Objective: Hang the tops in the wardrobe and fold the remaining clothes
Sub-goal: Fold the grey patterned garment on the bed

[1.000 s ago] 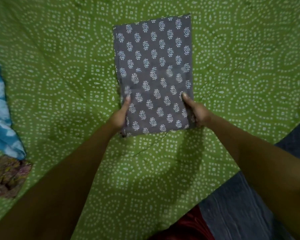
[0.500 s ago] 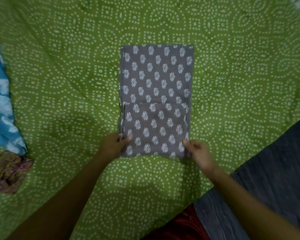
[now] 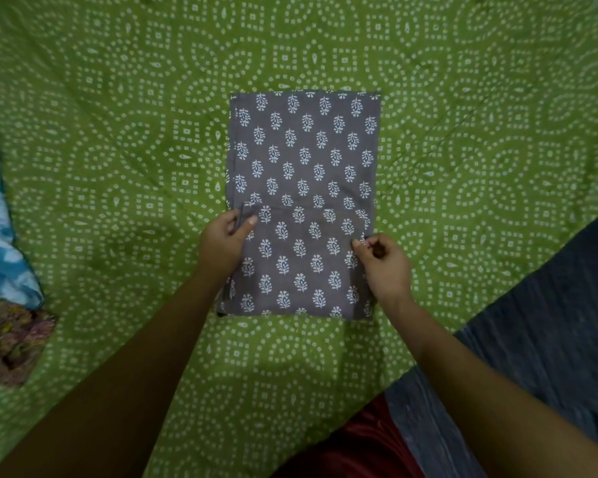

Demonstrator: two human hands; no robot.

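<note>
Both hands [image 3: 225,244] [image 3: 384,267] farther up one folded garment [image 3: 302,160]

Both forearms are showing bare, with no sleeves reaching into view. The left hand [image 3: 223,244] and right hand [image 3: 385,267] are wearing no rings or bangles (nails short). Dark red cloth [image 3: 353,450] is showing at the lap.

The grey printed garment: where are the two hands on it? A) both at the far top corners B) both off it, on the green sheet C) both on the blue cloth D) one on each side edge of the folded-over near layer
D: the left hand pinches the left edge and the right hand the right edge of the grey printed garment.
</note>
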